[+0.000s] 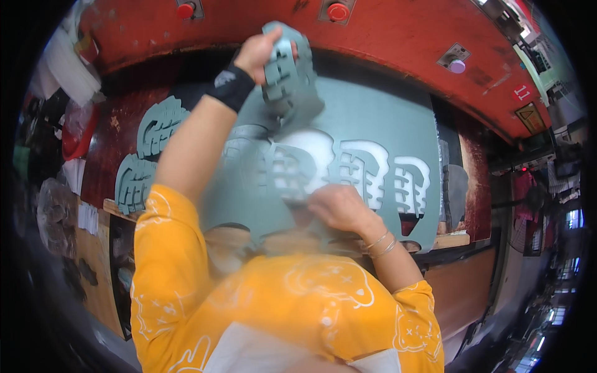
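Note:
Raised at the far side, my left hand (256, 57) grips a grey-green cut foam piece (290, 81) with slots along it; it may be more than one layer. A black band wraps that wrist. Beneath lies a large grey-green foam sheet (385, 118) with a row of slotted, curved cut-outs, white showing through several of them. My right hand (339, 208) is low over the sheet, beside the cut-outs nearest the middle. Its fingers look bent but are smeared by motion, so whether they hold anything is unclear.
Loose cut foam pieces (163, 126) lie left of the sheet on a dark red surface. A red machine beam (398, 43) with red push buttons (337, 12) spans the far side. A wooden strip (451, 240) shows at the near right edge. Plastic bags (57, 202) hang at the left.

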The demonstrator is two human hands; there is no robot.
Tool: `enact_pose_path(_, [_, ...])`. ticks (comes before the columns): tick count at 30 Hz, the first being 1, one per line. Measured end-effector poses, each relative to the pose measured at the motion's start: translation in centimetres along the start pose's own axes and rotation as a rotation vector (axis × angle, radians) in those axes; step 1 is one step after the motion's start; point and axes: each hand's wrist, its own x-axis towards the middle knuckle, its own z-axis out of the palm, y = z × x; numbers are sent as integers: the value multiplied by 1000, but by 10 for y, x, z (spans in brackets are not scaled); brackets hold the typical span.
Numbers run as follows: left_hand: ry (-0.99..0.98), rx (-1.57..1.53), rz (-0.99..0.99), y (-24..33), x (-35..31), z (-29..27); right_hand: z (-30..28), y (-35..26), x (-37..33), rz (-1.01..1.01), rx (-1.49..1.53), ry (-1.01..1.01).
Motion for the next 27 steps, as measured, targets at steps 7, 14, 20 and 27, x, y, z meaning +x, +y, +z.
enact_pose_path(7, [-168, 418, 520, 78, -5, -13, 0, -34, -15, 322, 356, -116])
enact_pose_path(14, [-645, 1366, 675, -17, -181, -74, 24, -28, 16, 509, 906, -444])
enact_pose_path(20, [-676, 1280, 742, -91, -229, -114, 53, -5, 27, 414, 1137, -536])
enact_pose_path(27, [-638, 1213, 747, -87, -232, -109, 86, 34, 8, 466, 1697, -322])
